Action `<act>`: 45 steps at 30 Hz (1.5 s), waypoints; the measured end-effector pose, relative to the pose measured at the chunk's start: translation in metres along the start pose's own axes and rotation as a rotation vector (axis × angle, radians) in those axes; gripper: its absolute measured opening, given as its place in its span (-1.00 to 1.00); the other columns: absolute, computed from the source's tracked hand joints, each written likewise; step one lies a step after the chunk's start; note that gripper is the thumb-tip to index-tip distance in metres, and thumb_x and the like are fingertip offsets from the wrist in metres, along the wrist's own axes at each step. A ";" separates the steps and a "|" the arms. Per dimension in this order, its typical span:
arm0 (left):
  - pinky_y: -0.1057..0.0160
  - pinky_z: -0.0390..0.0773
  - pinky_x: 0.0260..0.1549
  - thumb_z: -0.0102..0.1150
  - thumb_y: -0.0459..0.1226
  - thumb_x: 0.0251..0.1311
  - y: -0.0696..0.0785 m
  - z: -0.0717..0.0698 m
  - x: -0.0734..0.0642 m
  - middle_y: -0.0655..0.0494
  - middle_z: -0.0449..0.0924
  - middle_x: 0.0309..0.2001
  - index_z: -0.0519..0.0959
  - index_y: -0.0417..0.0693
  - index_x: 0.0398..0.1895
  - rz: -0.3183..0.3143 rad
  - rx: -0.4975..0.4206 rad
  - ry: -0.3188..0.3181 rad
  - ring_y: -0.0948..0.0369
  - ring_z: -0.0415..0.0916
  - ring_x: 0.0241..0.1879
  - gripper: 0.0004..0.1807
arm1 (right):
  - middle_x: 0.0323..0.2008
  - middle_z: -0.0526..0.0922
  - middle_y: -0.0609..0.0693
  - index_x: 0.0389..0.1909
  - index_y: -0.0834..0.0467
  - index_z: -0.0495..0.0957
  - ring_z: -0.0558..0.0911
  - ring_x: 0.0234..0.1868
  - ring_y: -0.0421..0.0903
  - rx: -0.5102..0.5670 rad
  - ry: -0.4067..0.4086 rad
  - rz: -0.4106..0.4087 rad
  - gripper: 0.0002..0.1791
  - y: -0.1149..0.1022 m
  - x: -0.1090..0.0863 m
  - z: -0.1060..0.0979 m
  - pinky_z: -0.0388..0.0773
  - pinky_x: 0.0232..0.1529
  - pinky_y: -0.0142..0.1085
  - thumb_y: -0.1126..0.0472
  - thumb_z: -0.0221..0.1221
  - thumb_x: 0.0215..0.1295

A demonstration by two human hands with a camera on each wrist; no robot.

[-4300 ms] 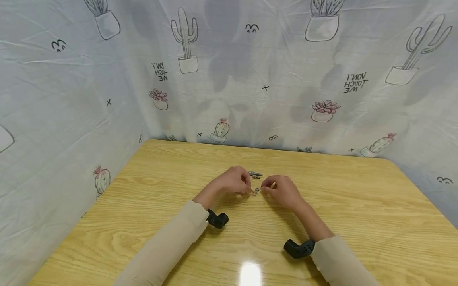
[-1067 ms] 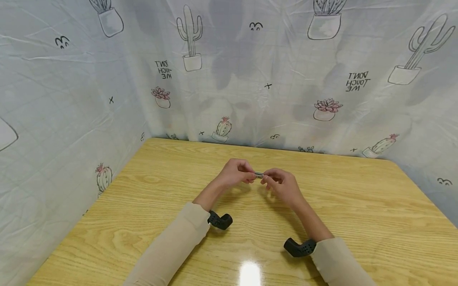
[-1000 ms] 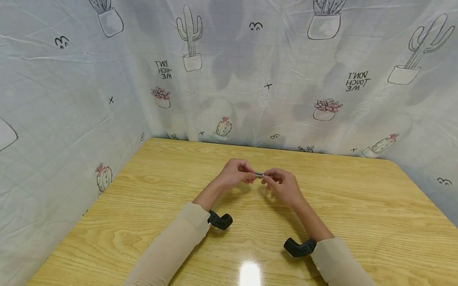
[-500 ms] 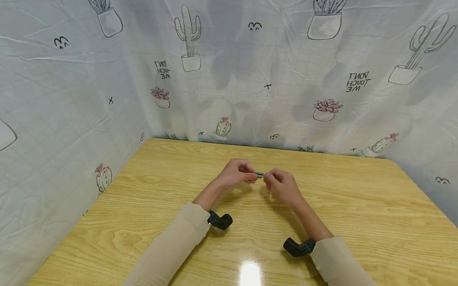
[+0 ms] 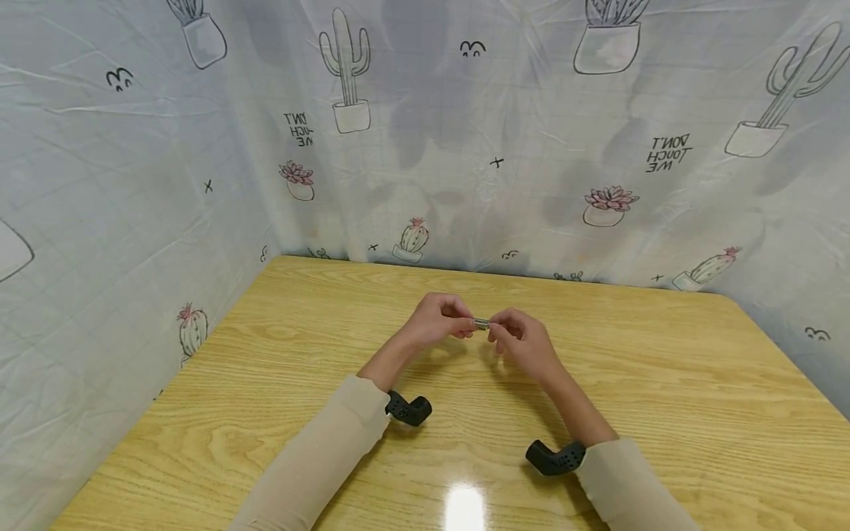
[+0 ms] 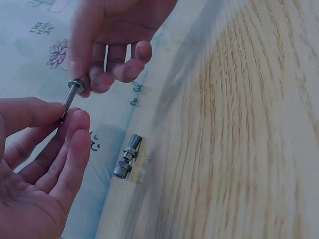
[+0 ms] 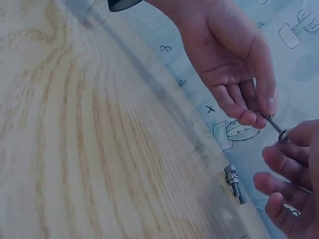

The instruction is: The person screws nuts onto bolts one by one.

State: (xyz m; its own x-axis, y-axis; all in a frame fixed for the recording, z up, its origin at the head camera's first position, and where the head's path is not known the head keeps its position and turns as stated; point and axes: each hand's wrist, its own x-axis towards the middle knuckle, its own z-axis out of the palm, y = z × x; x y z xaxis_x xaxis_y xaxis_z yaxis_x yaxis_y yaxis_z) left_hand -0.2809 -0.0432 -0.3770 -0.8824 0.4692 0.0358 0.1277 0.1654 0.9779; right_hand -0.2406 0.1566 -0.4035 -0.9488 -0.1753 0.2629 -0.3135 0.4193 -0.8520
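Note:
In the left wrist view, my left hand pinches one end of a thin threaded screw between thumb and fingertips. A small metal nut sits at the screw's other end, where my right hand has its thumb and fingertip on it. Fingertips cover part of the nut and the screw's left end. The right wrist view shows the screw tilted in the air between both hands. On the table beneath lie thicker bolts with nuts, side by side, apart from the hands.
The wood-grain table stretches around the hands. Behind and to the left hangs a pale curtain printed with cacti. A black wrist mount is on the left forearm, another black mount on the right.
Several seconds ago the nut lay on the table between the hands; now both hands hold screw and nut together, farther back. Over the last second the right fingers shift slightly at the nut.

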 end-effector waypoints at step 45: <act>-0.01 0.66 -0.11 0.23 -0.39 0.22 -0.002 0.002 -0.005 -0.11 0.68 -0.32 0.61 -0.26 -0.30 0.011 0.009 -0.005 0.22 0.67 -0.39 -0.94 | -0.32 0.66 0.19 -0.11 0.26 0.55 0.60 -0.51 0.07 -0.036 -0.025 0.026 -0.63 0.000 -0.004 0.003 0.55 -0.45 -0.26 0.01 -0.02 0.50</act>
State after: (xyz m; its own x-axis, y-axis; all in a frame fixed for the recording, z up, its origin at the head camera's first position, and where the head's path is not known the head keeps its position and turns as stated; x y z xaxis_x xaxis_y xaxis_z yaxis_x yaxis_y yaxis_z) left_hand -0.2756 -0.0438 -0.3796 -0.8787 0.4752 0.0456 0.1413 0.1678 0.9756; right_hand -0.2367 0.1549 -0.4053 -0.9556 -0.1857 0.2289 -0.2902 0.4554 -0.8417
